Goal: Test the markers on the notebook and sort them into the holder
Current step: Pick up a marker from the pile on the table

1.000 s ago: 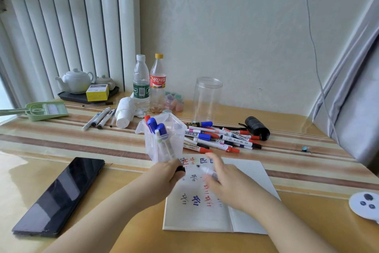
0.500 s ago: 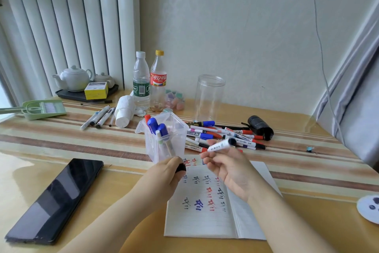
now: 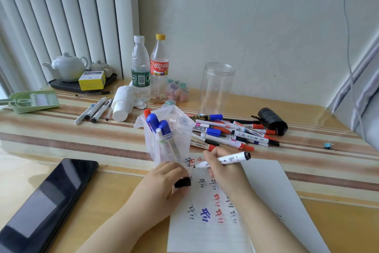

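Note:
My right hand (image 3: 223,172) grips an uncapped white marker (image 3: 223,159), tip pointing left just above the top of the open notebook (image 3: 207,230), which bears black, red and blue test marks. My left hand (image 3: 162,185) holds the marker's black cap (image 3: 182,182) at the notebook's left edge. Just beyond my hands stands the clear plastic holder (image 3: 174,127) with several blue- and red-capped markers inside. A pile of loose markers (image 3: 231,132) lies to the right of the holder.
A black phone (image 3: 45,201) lies at the near left. Behind are three markers (image 3: 92,110), a tissue roll (image 3: 123,103), two bottles (image 3: 140,72), a clear jar (image 3: 217,86), a black roll (image 3: 270,120), a teapot tray (image 3: 67,66) and a green dustpan (image 3: 30,100).
My right hand turned the marker from tip-away above the page back down, so its tip now points left near the top of the notebook. The left hand kept the cap.

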`<act>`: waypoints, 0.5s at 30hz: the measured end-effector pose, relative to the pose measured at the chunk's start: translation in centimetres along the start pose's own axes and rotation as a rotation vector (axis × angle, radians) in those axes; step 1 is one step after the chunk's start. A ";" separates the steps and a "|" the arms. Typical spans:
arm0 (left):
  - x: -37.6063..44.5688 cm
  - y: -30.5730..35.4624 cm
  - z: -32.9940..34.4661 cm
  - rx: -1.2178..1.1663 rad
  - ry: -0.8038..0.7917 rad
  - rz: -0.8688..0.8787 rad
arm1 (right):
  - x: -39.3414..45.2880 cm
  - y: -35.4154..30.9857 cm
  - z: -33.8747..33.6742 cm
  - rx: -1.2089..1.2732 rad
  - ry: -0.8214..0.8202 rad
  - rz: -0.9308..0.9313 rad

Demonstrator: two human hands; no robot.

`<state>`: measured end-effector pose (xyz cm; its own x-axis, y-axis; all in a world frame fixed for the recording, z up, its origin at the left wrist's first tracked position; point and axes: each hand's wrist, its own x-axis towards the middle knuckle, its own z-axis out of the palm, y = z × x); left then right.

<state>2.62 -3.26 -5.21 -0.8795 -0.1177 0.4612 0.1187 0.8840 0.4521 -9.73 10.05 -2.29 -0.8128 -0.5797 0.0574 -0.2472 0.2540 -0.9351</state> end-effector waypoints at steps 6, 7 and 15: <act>-0.2 -0.9 0.7 -0.020 -0.042 -0.046 | -0.1 0.4 -0.2 -0.012 0.018 -0.028; -0.2 -0.9 0.7 -0.017 -0.040 -0.046 | 0.0 0.4 -0.2 -0.018 0.028 -0.042; -0.3 -0.6 0.7 -0.007 -0.039 -0.046 | 0.3 1.1 0.1 -0.068 0.038 -0.074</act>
<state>2.51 -3.45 -6.12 -0.9012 -0.1409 0.4098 0.0803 0.8750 0.4774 -10.19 10.02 -3.33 -0.8100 -0.5694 0.1399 -0.3416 0.2643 -0.9019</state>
